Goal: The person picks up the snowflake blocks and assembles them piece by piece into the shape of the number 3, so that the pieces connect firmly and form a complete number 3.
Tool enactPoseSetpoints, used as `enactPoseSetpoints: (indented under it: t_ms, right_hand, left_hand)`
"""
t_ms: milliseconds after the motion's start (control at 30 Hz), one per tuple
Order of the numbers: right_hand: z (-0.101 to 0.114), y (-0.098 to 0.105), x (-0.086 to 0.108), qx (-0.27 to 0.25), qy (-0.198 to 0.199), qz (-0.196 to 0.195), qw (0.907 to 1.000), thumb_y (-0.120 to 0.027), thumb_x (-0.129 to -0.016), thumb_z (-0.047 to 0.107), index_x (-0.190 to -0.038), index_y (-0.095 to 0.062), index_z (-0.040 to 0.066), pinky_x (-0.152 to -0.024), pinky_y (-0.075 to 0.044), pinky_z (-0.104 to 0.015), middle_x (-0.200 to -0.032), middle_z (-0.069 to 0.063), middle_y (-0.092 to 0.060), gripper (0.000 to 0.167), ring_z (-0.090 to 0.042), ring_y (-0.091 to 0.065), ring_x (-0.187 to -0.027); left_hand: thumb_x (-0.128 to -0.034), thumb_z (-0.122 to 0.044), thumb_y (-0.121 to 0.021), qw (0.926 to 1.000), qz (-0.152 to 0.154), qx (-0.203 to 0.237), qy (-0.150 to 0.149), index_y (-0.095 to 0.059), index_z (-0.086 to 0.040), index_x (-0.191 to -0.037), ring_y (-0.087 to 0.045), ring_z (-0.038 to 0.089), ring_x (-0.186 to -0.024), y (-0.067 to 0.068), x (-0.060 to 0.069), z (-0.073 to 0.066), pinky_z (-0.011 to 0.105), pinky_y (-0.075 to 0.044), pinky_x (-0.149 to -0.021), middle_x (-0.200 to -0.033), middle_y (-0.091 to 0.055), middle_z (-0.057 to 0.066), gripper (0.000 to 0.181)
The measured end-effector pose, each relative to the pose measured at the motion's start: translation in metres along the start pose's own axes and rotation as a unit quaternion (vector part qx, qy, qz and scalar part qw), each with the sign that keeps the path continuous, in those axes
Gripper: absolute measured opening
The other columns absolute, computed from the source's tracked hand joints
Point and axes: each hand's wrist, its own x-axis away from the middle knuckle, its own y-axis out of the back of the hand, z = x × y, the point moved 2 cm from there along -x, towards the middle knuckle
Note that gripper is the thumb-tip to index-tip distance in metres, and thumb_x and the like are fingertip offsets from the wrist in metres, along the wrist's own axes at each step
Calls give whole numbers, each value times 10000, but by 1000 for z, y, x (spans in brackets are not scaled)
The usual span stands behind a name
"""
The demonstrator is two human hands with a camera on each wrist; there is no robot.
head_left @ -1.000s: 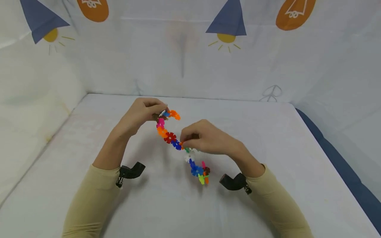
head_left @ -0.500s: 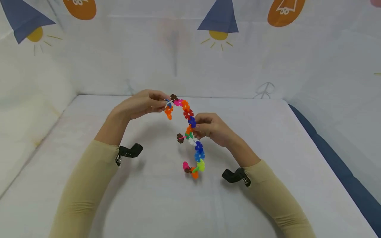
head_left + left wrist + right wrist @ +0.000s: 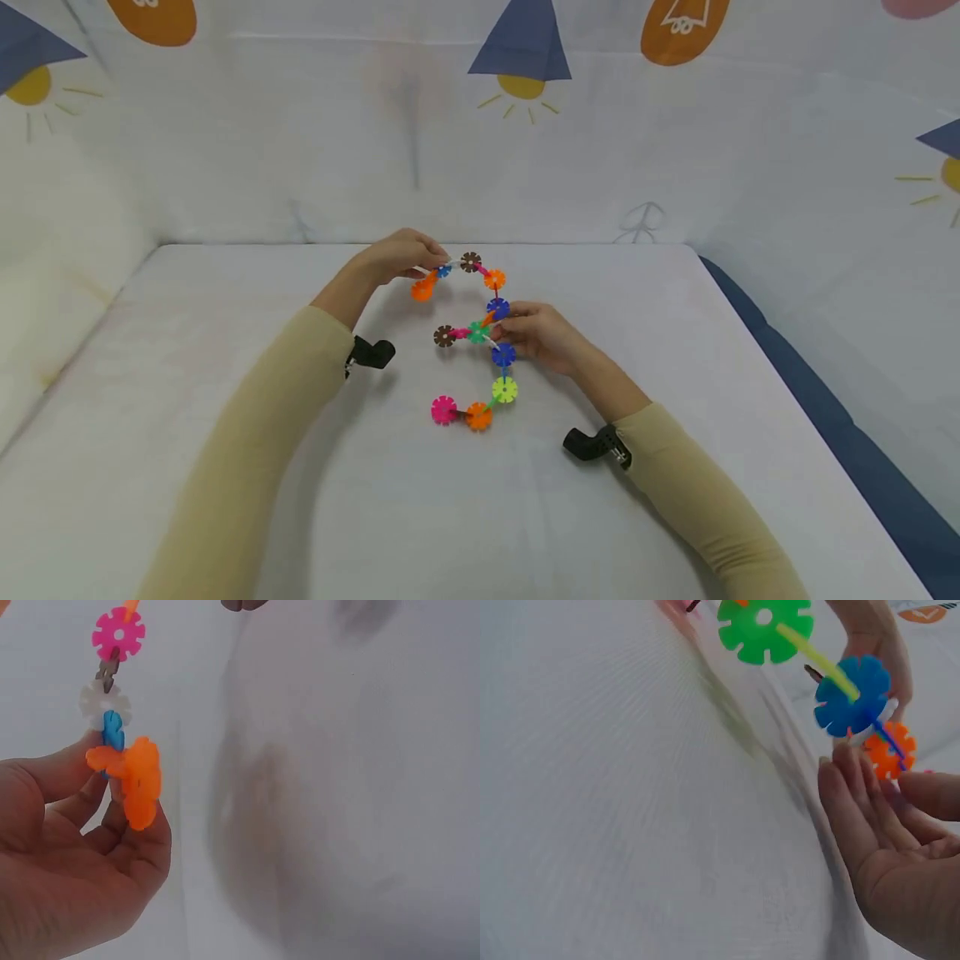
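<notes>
A chain of notched plastic snowflake discs (image 3: 504, 389) in several colours is linked into a shape like a 3. At its upper end my left hand (image 3: 397, 257) pinches the chain near a blue disc (image 3: 112, 730). An orange disc (image 3: 142, 782) hangs past those fingers in the left wrist view. My right hand (image 3: 547, 337) holds the chain at mid-height, thumb and fingers around the part by an orange disc (image 3: 891, 750). From the middle a short branch ends in a brown disc (image 3: 444, 336). A pink disc (image 3: 443, 410) forms the lower end.
A white-covered table (image 3: 225, 350) lies beneath the hands. White cloth walls (image 3: 337, 150) with printed lamps stand behind and at the sides. Dark blue material (image 3: 810, 375) runs along the table's right side. Black cameras sit on both wrists.
The chain has turned from a side-on, twisted hang to facing the head camera, its lower end now swung left. Both hands keep hold. The head view has shifted right.
</notes>
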Motion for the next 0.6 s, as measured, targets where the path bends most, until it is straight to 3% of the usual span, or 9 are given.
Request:
enactPoseSetpoints:
  t_ms: [133, 267, 433, 600]
  right_hand:
    - [-1, 0, 3, 297, -165, -155, 9993, -523, -988, 64, -1347, -479, -95, -787, -594, -263, -976, -61, -738, 395, -148, -701, -851]
    - [1, 2, 4, 535, -54, -257, 9982, -537, -990, 97, -1419, -440, -46, -854, -597, -312, -1060, -147, -721, 462, -173, -726, -879]
    - [3, 6, 7, 852, 164, -330, 9957, -530, -1001, 111, -1378, -474, -38, -876, -596, -368, -1044, -203, -688, 409, -203, -720, -860]
    - [3, 10, 9, 1309, 312, -318, 9904, -537, -999, 133, -1355, -506, -30, -889, -592, -382, -1088, -237, -686, 393, -231, -712, -889]
  left_hand:
    - [-1004, -224, -582, 9990, -313, -155, 274, -638, -18, -1237, -507, 152, -882, -5, -14, 11, 256, -480, -794, -964, -560, 5, 315]
    - [-991, -230, -610, 9965, -577, -448, 399, -662, -14, -1190, -469, 124, -717, -8, -22, 22, 223, -415, -631, -825, -512, -9, 299]
    - [-988, -213, -604, 9959, -619, -651, 90, -660, 26, -1180, -444, 108, -671, -13, -20, 27, 209, -385, -594, -875, -545, 30, 311]
    - [-1007, -260, -571, 9955, -686, -644, 119, -629, -12, -1224, -469, 151, -741, -18, -14, 27, 231, -406, -646, -1026, -564, 103, 334]
